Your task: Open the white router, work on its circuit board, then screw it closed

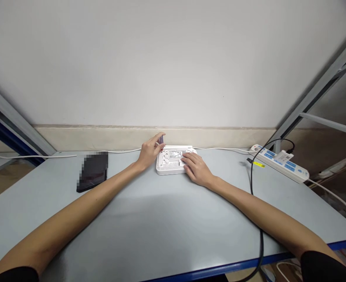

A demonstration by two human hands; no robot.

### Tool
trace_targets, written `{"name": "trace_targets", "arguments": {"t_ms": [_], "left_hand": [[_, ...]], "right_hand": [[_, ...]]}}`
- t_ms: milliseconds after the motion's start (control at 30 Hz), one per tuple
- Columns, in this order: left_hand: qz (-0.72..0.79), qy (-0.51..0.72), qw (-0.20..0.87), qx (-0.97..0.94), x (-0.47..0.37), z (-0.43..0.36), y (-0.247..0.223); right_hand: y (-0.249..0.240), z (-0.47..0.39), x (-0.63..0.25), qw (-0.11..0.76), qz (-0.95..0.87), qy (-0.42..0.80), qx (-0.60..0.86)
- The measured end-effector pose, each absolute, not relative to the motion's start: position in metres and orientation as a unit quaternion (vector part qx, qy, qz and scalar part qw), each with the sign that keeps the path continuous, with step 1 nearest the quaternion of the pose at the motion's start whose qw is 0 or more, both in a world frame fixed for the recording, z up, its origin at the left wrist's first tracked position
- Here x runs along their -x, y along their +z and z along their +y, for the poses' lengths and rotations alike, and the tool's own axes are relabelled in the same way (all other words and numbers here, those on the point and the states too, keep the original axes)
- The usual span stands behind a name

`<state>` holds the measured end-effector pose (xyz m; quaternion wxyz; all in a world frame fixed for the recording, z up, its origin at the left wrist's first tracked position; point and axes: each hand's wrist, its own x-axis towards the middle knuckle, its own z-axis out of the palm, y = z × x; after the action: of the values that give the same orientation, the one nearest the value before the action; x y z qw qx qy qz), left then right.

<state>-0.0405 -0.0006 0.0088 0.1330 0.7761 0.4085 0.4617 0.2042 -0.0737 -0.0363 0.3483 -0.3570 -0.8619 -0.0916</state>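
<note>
A white router-like box (169,170) lies on the table near the wall, with a printed label and vent holes on its upper face. My left hand (150,150) is at its far left corner, the fingers pinched around a small purplish, upright piece (161,139) that looks like a short tool handle. Its lower end is hidden by my fingers. Across the right part of the box rests my right hand (199,169), fingers stretched out and slightly spread, covering part of the label.
A black flat object (95,170), partly pixelated, lies to the left on the grey table (161,231). At the right stands a white power strip (281,162) with a plug in it. A black cable (251,176) runs under my right forearm. White cables (123,151) trail along the wall.
</note>
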Motion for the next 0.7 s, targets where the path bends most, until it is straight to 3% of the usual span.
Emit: {"name": "trace_targets", "arguments": {"t_ms": [700], "left_hand": [[0.399,0.518,0.092,-0.751,0.0421,0.0019,0.0066]], "right_hand": [[-0.0373,-0.0727,-0.2044,0.353,-0.862,-0.096,0.352]]}}
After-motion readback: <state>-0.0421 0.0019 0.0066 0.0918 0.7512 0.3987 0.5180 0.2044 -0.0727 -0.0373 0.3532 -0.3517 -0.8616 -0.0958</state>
